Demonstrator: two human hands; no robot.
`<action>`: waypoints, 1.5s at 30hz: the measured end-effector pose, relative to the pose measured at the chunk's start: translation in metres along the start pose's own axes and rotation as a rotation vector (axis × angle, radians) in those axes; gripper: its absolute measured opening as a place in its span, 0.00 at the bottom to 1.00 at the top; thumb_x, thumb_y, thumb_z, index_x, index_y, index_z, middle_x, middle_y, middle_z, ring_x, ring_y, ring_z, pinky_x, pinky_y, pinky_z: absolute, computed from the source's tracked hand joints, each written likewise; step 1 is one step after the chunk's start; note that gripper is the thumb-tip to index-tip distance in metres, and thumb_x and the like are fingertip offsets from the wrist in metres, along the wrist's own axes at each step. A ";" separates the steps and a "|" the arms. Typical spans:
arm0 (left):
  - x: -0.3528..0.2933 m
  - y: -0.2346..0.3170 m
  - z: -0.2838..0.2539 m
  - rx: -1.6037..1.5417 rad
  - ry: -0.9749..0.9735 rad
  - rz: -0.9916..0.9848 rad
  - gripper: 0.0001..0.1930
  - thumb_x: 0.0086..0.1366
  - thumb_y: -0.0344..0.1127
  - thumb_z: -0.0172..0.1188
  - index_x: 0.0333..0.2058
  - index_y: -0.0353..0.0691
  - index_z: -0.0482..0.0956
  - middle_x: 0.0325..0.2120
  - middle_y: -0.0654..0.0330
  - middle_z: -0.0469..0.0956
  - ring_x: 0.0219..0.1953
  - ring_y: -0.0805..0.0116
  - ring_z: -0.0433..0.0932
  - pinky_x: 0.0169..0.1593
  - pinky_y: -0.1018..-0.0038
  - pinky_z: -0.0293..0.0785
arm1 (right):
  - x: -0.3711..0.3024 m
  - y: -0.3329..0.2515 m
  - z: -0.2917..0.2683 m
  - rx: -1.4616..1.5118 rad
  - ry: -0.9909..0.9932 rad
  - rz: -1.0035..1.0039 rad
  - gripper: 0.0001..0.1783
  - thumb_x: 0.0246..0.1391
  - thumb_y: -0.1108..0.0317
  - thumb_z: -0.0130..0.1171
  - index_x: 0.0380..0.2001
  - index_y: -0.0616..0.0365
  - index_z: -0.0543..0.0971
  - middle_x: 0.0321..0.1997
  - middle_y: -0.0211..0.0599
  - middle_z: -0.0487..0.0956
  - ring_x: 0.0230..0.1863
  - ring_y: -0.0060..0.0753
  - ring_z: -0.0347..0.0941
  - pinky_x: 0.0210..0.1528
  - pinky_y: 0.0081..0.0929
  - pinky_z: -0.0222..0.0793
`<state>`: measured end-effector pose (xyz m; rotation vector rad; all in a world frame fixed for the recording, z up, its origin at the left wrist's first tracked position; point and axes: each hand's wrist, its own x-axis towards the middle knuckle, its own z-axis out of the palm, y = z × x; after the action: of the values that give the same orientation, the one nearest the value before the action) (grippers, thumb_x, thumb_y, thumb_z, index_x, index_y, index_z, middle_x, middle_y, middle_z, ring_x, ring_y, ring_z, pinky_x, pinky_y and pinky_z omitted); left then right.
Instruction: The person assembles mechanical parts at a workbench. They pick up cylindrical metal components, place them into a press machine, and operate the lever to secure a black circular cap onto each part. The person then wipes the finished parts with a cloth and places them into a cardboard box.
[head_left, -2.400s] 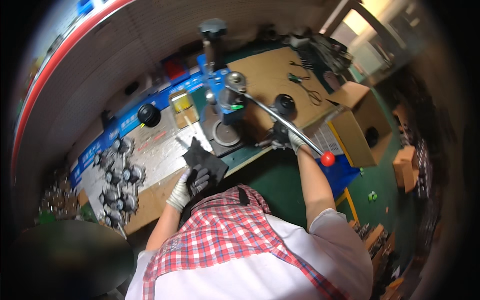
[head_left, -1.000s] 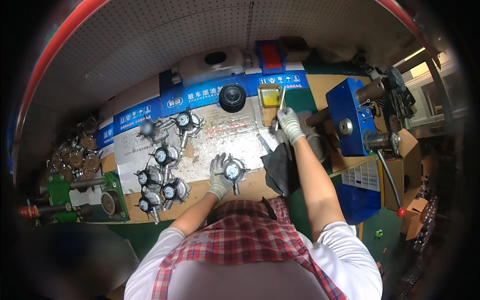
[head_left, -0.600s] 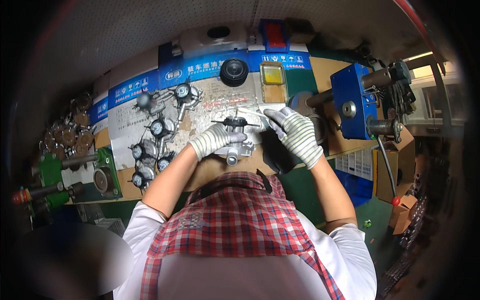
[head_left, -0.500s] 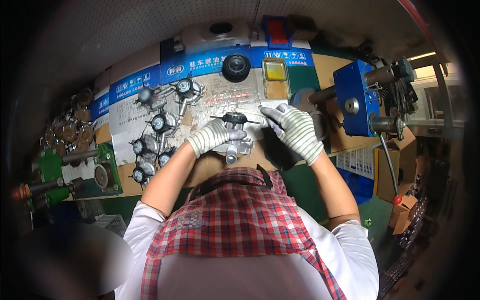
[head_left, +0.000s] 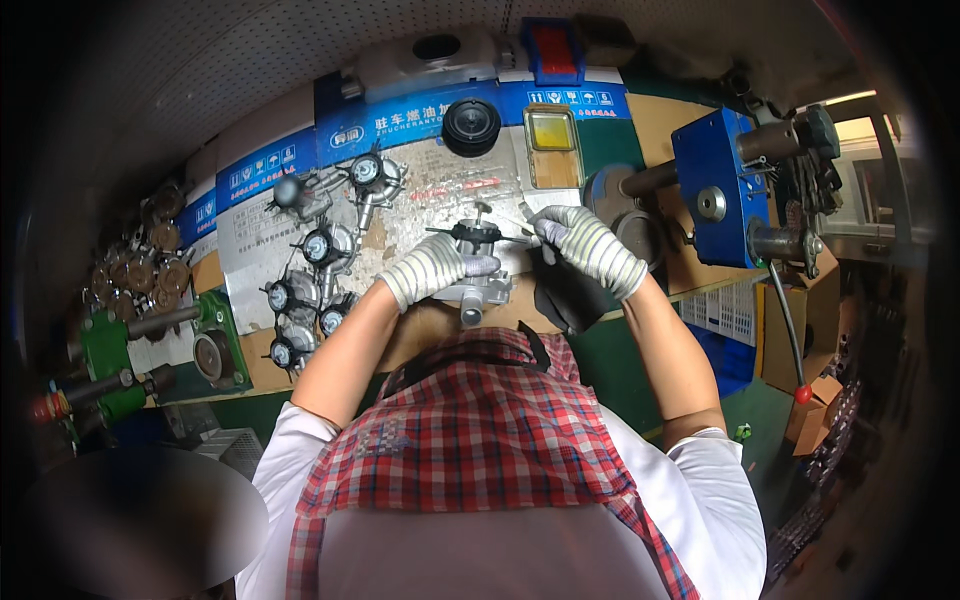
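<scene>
A grey cast-metal housing [head_left: 478, 293] with a round pipe end stands near the table's front edge. On top of it sits a black round part with thin arms [head_left: 470, 232]. A small metal pin [head_left: 482, 209] sticks up above that part. My left hand [head_left: 432, 270], in a striped glove, is closed around the housing's left side, its thumb across the front. To the right, my gloved right hand [head_left: 592, 246] pinches a small metal piece [head_left: 527, 212], mostly hidden by the fingers, whose kind I cannot make out. It is beside the black part.
Several similar metal assemblies [head_left: 318, 246] stand at left, near a green clamp fixture [head_left: 215, 340]. A black round part [head_left: 471, 127] and a yellow-windowed tray [head_left: 552, 140] lie behind. At right is a blue lever press [head_left: 712, 195]; a black sheet [head_left: 572, 297] hangs over the front edge.
The whole view has shifted slightly. My right hand has turned a little and the metal piece in it now points more upward. My left hand keeps its hold on the housing.
</scene>
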<state>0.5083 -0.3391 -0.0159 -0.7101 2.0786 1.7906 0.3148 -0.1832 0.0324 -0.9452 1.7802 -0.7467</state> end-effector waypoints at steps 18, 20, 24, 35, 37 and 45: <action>-0.031 -0.082 -0.016 -0.580 0.098 0.082 0.30 0.62 0.47 0.63 0.58 0.39 0.67 0.53 0.59 0.72 0.54 0.68 0.70 0.57 0.73 0.68 | 0.180 0.136 -0.008 -0.680 0.918 0.562 0.21 0.56 0.53 0.54 0.44 0.58 0.77 0.41 0.47 0.76 0.45 0.48 0.74 0.47 0.43 0.72; -0.049 -0.075 -0.019 -0.761 0.099 -0.082 0.32 0.61 0.48 0.63 0.59 0.39 0.66 0.54 0.59 0.71 0.56 0.67 0.69 0.59 0.72 0.66 | 0.186 0.130 -0.001 -0.715 0.972 0.550 0.21 0.53 0.52 0.57 0.42 0.57 0.78 0.39 0.45 0.76 0.47 0.44 0.73 0.45 0.42 0.72; -0.064 -0.097 -0.018 -0.785 0.138 -0.171 0.30 0.61 0.47 0.64 0.56 0.36 0.69 0.52 0.59 0.73 0.55 0.67 0.71 0.59 0.71 0.66 | 0.199 0.071 0.017 -0.899 1.170 -0.230 0.24 0.48 0.50 0.62 0.43 0.56 0.78 0.41 0.43 0.76 0.49 0.42 0.71 0.52 0.42 0.68; -0.009 -0.080 -0.015 0.528 0.350 -0.294 0.28 0.55 0.50 0.65 0.50 0.40 0.74 0.40 0.56 0.80 0.43 0.61 0.78 0.47 0.67 0.74 | 0.203 -0.003 0.031 -0.581 0.679 -0.360 0.16 0.57 0.71 0.49 0.49 0.60 0.70 0.39 0.52 0.79 0.38 0.52 0.77 0.49 0.41 0.72; 0.008 -0.101 -0.008 0.430 0.553 -0.120 0.32 0.46 0.54 0.69 0.46 0.40 0.77 0.41 0.53 0.77 0.44 0.56 0.75 0.50 0.65 0.70 | 0.142 -0.031 0.028 0.013 0.695 -0.382 0.17 0.62 0.69 0.42 0.51 0.63 0.69 0.42 0.50 0.78 0.42 0.51 0.76 0.49 0.39 0.73; 0.022 -0.014 0.041 -0.020 0.926 0.416 0.23 0.42 0.41 0.71 0.38 0.39 0.78 0.33 0.51 0.78 0.38 0.52 0.76 0.42 0.64 0.73 | -0.028 -0.057 0.030 0.462 0.336 -0.231 0.33 0.63 0.44 0.49 0.53 0.67 0.68 0.47 0.42 0.74 0.49 0.30 0.69 0.54 0.26 0.65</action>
<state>0.4941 -0.3034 -0.0460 -1.3951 2.9652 1.8845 0.3652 -0.1909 0.0810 -0.7451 1.6788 -1.4633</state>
